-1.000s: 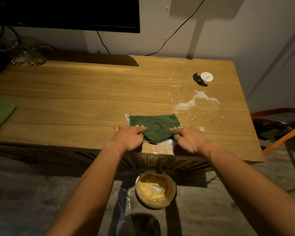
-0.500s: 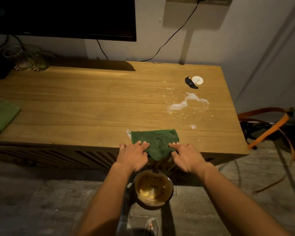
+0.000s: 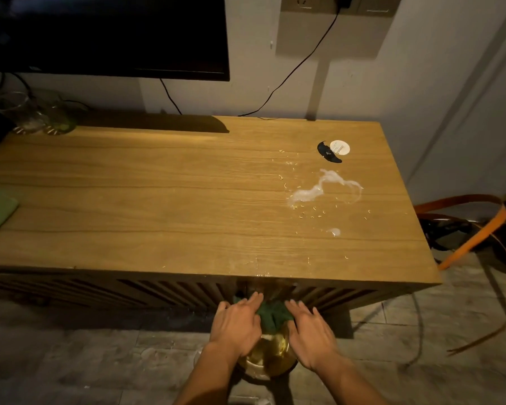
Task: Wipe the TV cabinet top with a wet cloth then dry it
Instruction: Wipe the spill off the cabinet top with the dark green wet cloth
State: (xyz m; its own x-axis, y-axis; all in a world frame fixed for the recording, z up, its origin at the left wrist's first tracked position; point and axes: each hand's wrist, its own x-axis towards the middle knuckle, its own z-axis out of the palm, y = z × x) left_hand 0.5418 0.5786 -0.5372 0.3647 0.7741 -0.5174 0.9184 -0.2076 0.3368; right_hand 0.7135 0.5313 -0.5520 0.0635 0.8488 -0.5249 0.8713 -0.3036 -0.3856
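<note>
Cloth (image 3: 273,316) bunched between both hands (image 3: 236,327) above the bowl (image 3: 270,362).

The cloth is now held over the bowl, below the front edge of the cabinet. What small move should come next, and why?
Probably lift the dark green cloth back onto the cabinet top and lay it beside the white spill. Both hands, left hand and right hand, hold it over the bowl, while the spill and scattered crumbs are not yet wiped.

Wooden TV cabinet top (image 3: 158,200), white spill (image 3: 319,190), scattered crumbs (image 3: 310,213), 2 glasses (image 3: 32,114), black scrap (image 3: 327,152)
</note>
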